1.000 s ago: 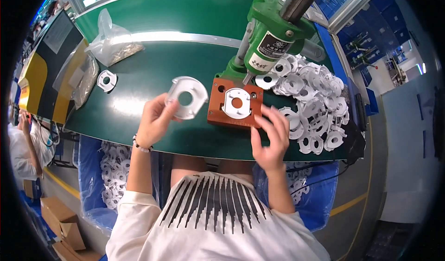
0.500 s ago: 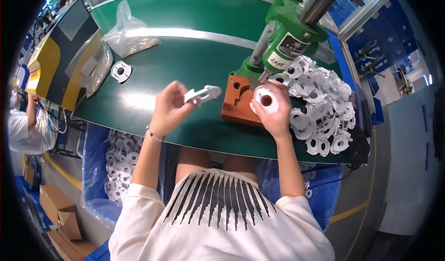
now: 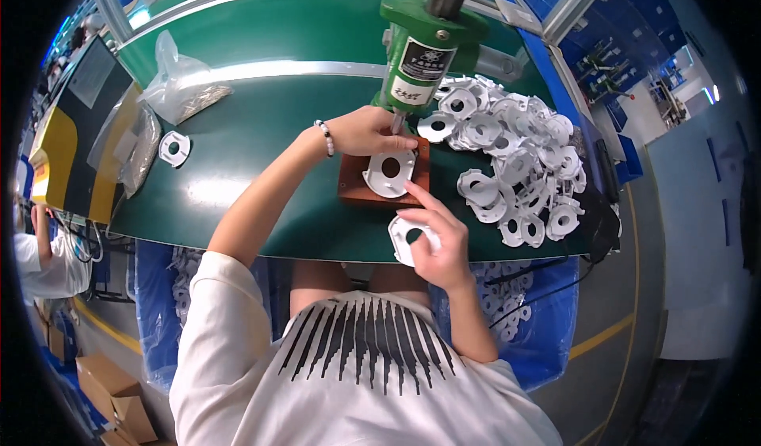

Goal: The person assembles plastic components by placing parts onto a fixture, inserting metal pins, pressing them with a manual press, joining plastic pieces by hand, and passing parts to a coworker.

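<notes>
A white plastic ring plate (image 3: 379,183) with a round hole lies on the orange-brown fixture block (image 3: 354,190), beneath the green hand press (image 3: 418,72). My left hand (image 3: 363,132) reaches across to the far edge of that plate, close beside the metal press pin (image 3: 397,121). Its thumb lies straight along the edge; the other fingers are mostly hidden near the pin. My right hand (image 3: 445,249) grips a second white ring plate (image 3: 402,245) in front of the block. Its stretched index finger touches the near edge of the plate on the block.
Many similar white plates (image 3: 519,156) are heaped on the green table (image 3: 269,184) to the right. One lone plate (image 3: 174,149) and clear bags of small parts (image 3: 190,101) lie at left. Lined blue bins (image 3: 547,327) stand below the front edge. A co-worker (image 3: 49,260) is far left.
My left hand has moved right, from holding a plate in the air to the block. A plate now lies on the block. My right hand has come down nearer with its plate.
</notes>
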Tool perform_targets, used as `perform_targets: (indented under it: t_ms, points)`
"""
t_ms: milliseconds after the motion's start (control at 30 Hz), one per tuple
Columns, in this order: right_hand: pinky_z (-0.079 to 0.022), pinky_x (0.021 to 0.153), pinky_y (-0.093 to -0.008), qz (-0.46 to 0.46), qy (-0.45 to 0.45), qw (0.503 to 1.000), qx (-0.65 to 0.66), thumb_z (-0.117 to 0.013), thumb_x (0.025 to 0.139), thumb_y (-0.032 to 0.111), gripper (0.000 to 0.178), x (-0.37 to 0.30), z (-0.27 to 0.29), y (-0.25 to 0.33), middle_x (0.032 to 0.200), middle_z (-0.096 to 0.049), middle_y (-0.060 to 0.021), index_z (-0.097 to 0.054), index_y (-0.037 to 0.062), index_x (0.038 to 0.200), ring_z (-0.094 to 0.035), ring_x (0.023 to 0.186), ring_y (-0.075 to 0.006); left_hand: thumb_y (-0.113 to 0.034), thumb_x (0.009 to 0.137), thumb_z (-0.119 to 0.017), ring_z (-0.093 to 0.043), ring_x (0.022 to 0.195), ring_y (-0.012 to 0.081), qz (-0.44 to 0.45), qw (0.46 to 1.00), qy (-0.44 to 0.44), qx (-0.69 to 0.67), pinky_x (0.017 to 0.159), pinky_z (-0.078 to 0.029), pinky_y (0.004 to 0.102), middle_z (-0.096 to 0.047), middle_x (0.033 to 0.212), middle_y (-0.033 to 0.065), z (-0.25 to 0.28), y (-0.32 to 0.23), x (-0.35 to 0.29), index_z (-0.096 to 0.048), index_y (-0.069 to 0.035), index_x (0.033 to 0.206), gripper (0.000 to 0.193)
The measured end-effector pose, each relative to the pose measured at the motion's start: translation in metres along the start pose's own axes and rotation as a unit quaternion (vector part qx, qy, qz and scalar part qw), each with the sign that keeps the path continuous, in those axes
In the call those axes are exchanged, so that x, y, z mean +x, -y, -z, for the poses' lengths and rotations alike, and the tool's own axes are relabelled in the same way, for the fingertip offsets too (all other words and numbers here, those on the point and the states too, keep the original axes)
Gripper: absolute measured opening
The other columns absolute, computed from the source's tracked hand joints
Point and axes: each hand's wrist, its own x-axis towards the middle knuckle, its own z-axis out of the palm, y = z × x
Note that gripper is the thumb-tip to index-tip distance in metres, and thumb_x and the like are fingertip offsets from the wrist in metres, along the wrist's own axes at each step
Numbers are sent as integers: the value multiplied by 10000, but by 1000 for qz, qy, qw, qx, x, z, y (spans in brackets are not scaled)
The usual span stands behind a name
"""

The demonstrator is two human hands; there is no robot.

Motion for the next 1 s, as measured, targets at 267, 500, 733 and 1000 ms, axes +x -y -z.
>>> perform_targets:
  t_ms: [267,500,733,1000]
  points:
    - [-423,903,-347,-47,71,996,-11,-398,583,-86,491,7,-9,-5,1267,-458,-205,-530,-34,1053,-495,1114,-355,-295,761,-648,-562,812,288,-203,928,-261,169,734,-455,367,-600,876,150,-9,14,-9,-639,-23,823,279]
    - [-356,974,-361,-52,53,996,52,-402,579,-94,521,8,-29,-7,1301,-406,-237,-521,-46,1084,-424,1187,-364,-194,809,-608,-584,759,204,-51,974,-205,-83,701,-468,301,-601,835,111,-24,24,-31,-602,-1,891,210]
    - [-411,915,-395,-2,35,998,-58,-403,609,-80,526,21,-12,-6,1306,-385,-236,-481,-30,1126,-457,1126,-391,-56,714,-571,-568,667,160,2,972,-222,-81,637,-473,285,-594,742,99,-28,17,-24,-601,16,872,177]
    - [-471,750,-418,-135,239,934,-229,-471,588,-32,569,37,9,4,1311,-392,-200,-478,-39,1157,-581,844,-382,-81,734,-610,-567,886,331,-37,970,-209,119,783,-466,354,-586,995,171,-31,1,-34,-636,5,883,174]
